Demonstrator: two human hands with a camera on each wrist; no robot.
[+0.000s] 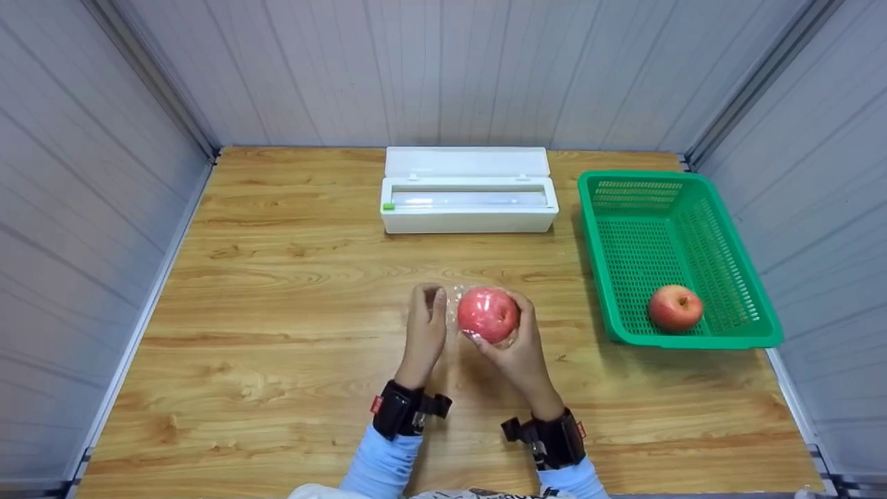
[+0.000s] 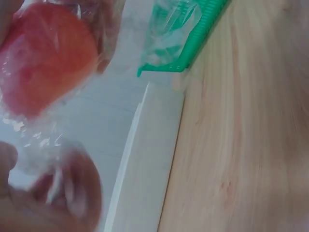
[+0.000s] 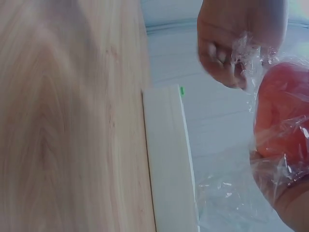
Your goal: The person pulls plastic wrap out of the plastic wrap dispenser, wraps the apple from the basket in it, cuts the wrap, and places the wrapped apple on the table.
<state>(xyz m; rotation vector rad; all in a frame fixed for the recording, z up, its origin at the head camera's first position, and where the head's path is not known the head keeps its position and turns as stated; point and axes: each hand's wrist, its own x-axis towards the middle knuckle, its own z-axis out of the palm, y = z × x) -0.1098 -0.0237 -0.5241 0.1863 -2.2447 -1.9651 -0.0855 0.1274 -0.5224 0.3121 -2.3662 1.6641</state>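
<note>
So I'm gripping the red apple [image 1: 485,313] in my right hand [image 1: 521,350], out on my side of the white cling-film dispenser [image 1: 471,222], and my left hand [image 1: 426,329] is pinching the clear film [image 3: 248,55], also on that side. I'm thinking the trick is drawing it snug without yanking, turning the apple a little too, otherwise I'm probably risking a tear.

Your held apple [image 1: 485,315] is showing pinkish red; basket [image 1: 693,342], green; box [image 1: 471,222], white, green tab [image 1: 389,206]; tabletop [image 1: 277,312], brown wood grain; sleeves [image 1: 384,457], light blue.
</note>
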